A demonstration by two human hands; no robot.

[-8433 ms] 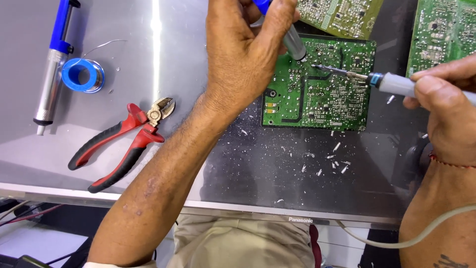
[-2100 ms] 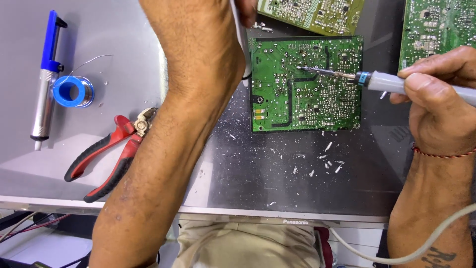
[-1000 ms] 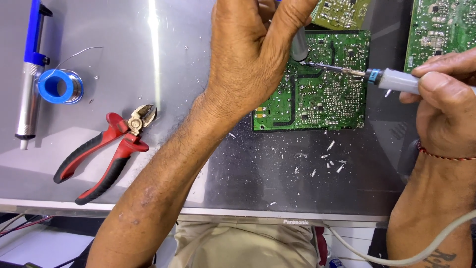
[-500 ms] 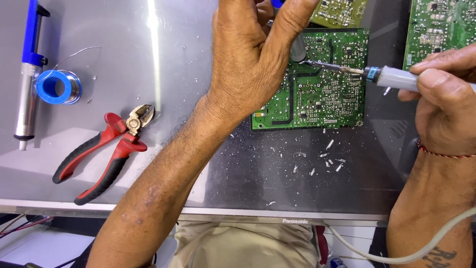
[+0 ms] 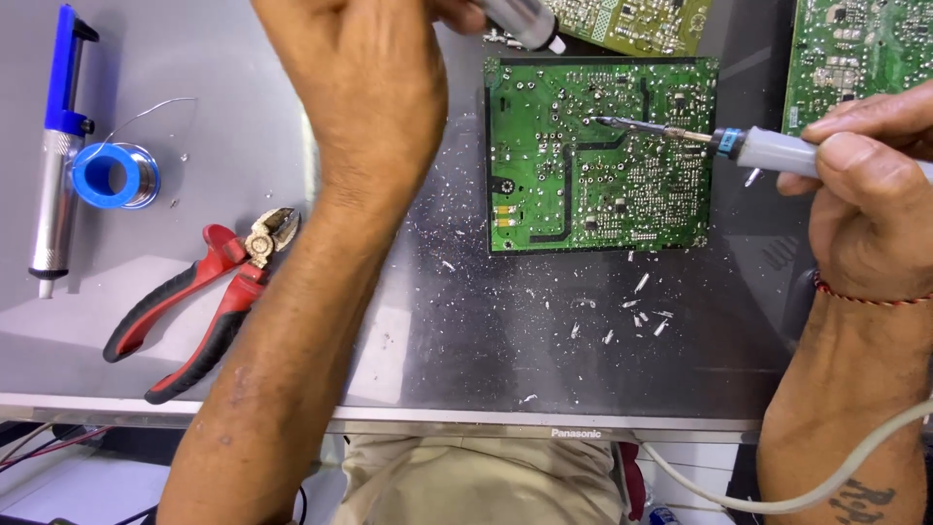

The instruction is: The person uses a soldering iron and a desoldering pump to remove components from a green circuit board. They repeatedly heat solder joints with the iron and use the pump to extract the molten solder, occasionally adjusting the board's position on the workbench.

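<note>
Green circuit board [image 5: 598, 156], red-and-black pliers [image 5: 199, 297]

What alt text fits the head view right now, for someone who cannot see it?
The right hand holds a soldering iron with its tip on a green circuit board lying on a grey table. The left hand holds a grey tool above the board's top edge. Red-handled cutters and a solder spool lie to the left.

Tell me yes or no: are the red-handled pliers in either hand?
No, the red-handled pliers lie on the grey surface, left of the left forearm, untouched.
</note>
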